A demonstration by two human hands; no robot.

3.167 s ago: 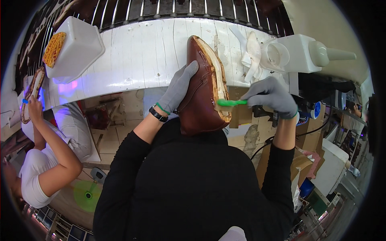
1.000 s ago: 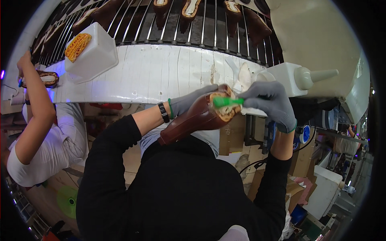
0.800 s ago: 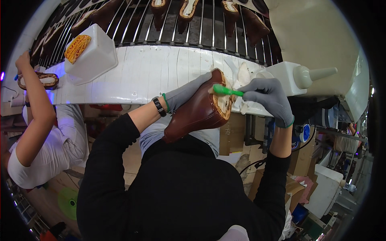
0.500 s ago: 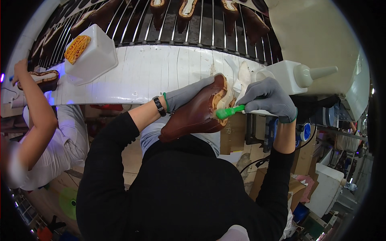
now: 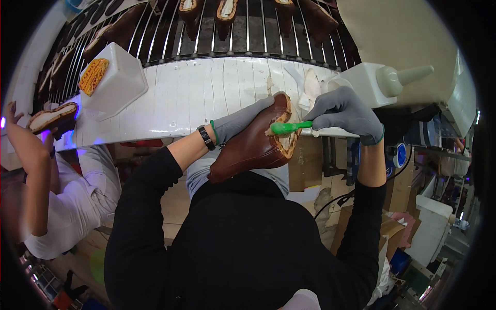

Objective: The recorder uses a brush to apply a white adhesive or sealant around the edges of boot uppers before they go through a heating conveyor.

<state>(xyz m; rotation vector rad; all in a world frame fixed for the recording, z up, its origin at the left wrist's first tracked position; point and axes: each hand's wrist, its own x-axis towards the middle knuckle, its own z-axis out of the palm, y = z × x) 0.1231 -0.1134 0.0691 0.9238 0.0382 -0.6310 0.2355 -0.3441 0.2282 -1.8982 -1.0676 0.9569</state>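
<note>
A brown leather boot upper lies tilted above my lap, its pale underside edge facing right. My left hand, in a grey glove, is closed round its upper side near the toe end. Between the gloved fingers of my right hand is the handle of a green brush. The brush head touches the leather along the rim of the pale underside; its bristles are mostly hidden. A white strip of material lies on the table just beyond my right hand.
A white squeeze bottle with a long nozzle lies at the right. At the left stands a white container with an orange sponge-like piece. Boot uppers rest on a metal-rod rack. A co-worker holds another upper.
The brush has moved up and left along the boot's rim, in my right hand. My left hand keeps its hold. The co-worker's hands have shifted on their upper.
</note>
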